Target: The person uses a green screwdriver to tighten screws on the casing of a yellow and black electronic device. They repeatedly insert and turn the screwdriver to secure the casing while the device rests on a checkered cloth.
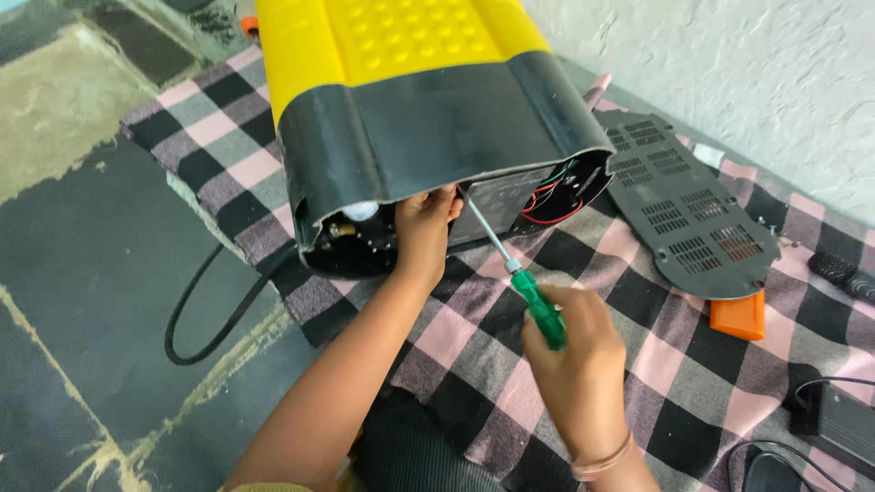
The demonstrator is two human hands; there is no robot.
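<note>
Head view: yellow & black machine (410,100) lies on its side on checked cloth (474,328), open underside facing the person. Left hand (424,228) at centre, fingers curled over the opening's lower edge, gripping it. Right hand (574,364) at approx 5 o'clock from left hand, closed round green-handled screwdriver (515,273); shaft runs toward 11 o'clock, tip inside the opening beside red & green wires (551,196). Black vented cover plate (684,205) lies at 3 o'clock, orange block (738,316) touching its lower edge. Black cable (219,310) loops at 8 o'clock on floor.
</note>
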